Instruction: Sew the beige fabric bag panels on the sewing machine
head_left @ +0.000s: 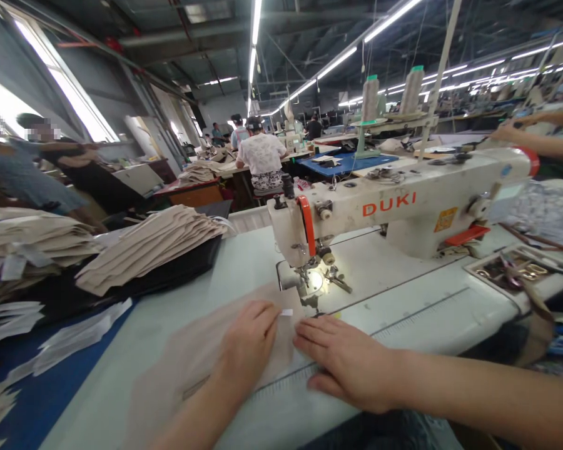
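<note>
A thin, pale beige fabric panel (201, 344) lies on the sewing table, blurred along its left side. On its right part is a small white label (286, 312). My left hand (249, 340) rests on the panel, its fingers bent together in a pinch at the label's left end. My right hand (349, 362) lies flat near the panel's right edge with the fingers stretched out. Just beyond both hands stands the sewing machine (389, 203), its lamp lighting the needle plate (313, 284). Whether the panel's far edge touches the presser foot I cannot tell.
Stacked beige fabric pieces (152, 247) and white strips (82, 334) lie at the left. A tray of small metal parts (520, 272) sits at the right. Thread cones (370, 100) stand behind the machine. A co-worker (261, 153) sits ahead; another person's arms (539, 134) reach in at right.
</note>
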`<state>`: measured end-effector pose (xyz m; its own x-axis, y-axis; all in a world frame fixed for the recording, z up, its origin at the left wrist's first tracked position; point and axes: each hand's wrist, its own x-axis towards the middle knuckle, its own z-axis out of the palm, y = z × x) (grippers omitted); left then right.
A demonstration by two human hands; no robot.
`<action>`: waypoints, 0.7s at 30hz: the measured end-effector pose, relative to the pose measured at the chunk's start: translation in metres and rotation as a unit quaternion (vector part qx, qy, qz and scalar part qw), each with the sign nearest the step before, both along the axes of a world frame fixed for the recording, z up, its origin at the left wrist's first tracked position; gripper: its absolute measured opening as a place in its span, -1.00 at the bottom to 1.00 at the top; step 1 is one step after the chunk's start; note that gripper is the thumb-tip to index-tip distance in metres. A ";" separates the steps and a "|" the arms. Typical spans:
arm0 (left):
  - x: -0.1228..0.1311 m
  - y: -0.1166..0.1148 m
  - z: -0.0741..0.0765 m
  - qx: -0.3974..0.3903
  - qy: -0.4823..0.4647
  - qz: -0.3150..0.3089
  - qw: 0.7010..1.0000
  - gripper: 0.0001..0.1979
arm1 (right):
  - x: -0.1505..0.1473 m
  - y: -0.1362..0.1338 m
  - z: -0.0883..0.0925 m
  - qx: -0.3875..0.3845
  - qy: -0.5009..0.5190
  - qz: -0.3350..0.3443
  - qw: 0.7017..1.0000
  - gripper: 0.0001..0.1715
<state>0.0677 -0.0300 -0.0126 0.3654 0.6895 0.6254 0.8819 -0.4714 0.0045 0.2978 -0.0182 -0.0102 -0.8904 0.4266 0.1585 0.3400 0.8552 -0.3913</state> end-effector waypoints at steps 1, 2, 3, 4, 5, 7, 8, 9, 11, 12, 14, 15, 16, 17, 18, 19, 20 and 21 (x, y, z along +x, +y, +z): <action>0.004 0.003 0.000 0.011 0.013 -0.004 1.000 -0.71 | -0.001 -0.001 0.000 0.008 0.002 -0.004 1.000 -0.36; 0.008 0.006 -0.001 0.015 0.029 -0.007 0.999 -0.71 | -0.002 -0.002 0.001 0.017 0.002 -0.008 1.000 -0.36; 0.011 0.008 -0.004 0.010 0.045 -0.008 0.999 -0.70 | -0.003 -0.002 0.001 0.026 0.002 -0.012 1.000 -0.36; 0.014 0.010 -0.006 -0.001 0.058 -0.008 0.998 -0.70 | -0.003 -0.003 0.001 0.035 0.000 -0.014 0.999 -0.36; 0.016 0.011 -0.010 -0.015 0.064 -0.006 0.998 -0.70 | -0.004 -0.003 0.001 0.043 0.000 -0.015 0.999 -0.36; 0.017 0.011 -0.015 -0.035 0.051 0.002 0.998 -0.71 | -0.004 -0.002 0.002 0.054 0.001 -0.012 0.998 -0.36; 0.017 0.011 -0.017 -0.040 0.041 0.002 0.998 -0.73 | -0.004 0.000 0.002 0.057 0.002 -0.006 0.998 -0.37; 0.016 0.011 -0.018 -0.043 0.035 -0.003 0.998 -0.74 | -0.005 0.002 0.003 0.058 0.002 0.002 0.998 -0.40; 0.014 0.010 -0.018 -0.045 0.031 -0.017 0.998 -0.76 | -0.005 0.009 0.006 0.058 -0.001 0.016 0.998 -0.50; 0.014 0.010 -0.017 -0.045 0.034 -0.025 0.998 -0.76 | -0.006 0.013 0.007 0.059 -0.003 0.021 0.998 -0.55; 0.013 0.011 -0.015 -0.042 0.038 -0.038 0.998 -0.74 | -0.006 0.021 0.007 0.065 -0.006 0.029 0.997 -0.64; 0.014 0.011 -0.013 -0.039 0.040 -0.043 0.998 -0.72 | -0.006 0.024 0.007 0.071 -0.005 0.032 0.997 -0.66; 0.014 0.011 -0.012 -0.036 0.044 -0.045 0.997 -0.70 | -0.006 0.027 0.005 0.077 0.000 0.034 0.996 -0.66; 0.015 0.011 -0.010 -0.034 0.051 -0.045 0.997 -0.68 | -0.005 0.028 0.002 0.082 0.005 0.036 0.996 -0.65; 0.016 0.011 -0.009 -0.030 0.061 -0.046 0.997 -0.65 | -0.005 0.029 0.000 0.086 0.012 0.036 0.996 -0.65; 0.017 0.011 -0.007 -0.023 0.074 -0.047 0.996 -0.63 | -0.005 0.029 -0.003 0.089 0.020 0.036 0.995 -0.64; 0.018 0.011 -0.006 -0.012 0.088 -0.049 0.995 -0.61 | -0.004 0.028 -0.005 0.091 0.028 0.034 0.995 -0.64; 0.018 0.011 -0.006 0.000 0.102 -0.051 0.993 -0.60 | -0.004 0.028 -0.007 0.093 0.034 0.034 0.995 -0.64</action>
<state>0.0856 -0.0194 -0.0185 0.5526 0.6423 0.5311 0.8119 -0.5588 -0.1689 0.2938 0.0097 -0.0176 -0.9004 0.3238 0.2904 0.2573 0.9348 -0.2448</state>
